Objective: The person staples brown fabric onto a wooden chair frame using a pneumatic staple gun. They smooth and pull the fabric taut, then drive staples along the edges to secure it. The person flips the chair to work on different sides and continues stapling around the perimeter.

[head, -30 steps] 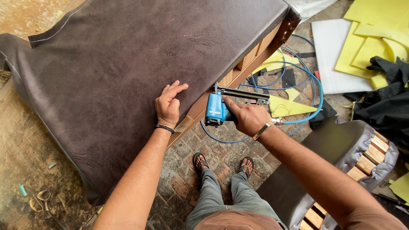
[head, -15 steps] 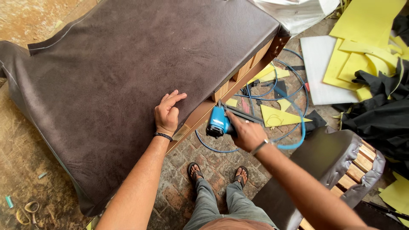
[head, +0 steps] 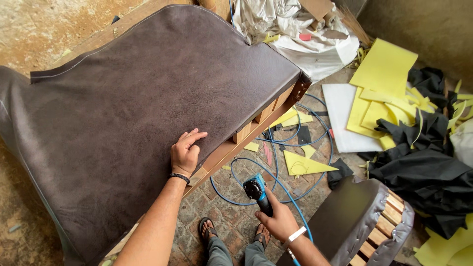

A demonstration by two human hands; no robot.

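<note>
A large dark brown leather sheet lies draped over a wooden furniture frame. My left hand rests flat on the leather near the frame's front edge, fingers together, holding nothing. My right hand grips the handle of a blue pneumatic staple gun, held away from the frame above the brick floor. A blue air hose loops from the gun across the floor.
An upholstered dark cushion on a wooden slatted base stands at the lower right. Yellow foam pieces, a white board, black fabric and a crumpled white sheet lie on the floor at the right.
My right hand has drawn the staple gun back from the frame's edge, downward toward me. My left hand stays flat on the leather. The view has tilted up, showing more of the right.
</note>
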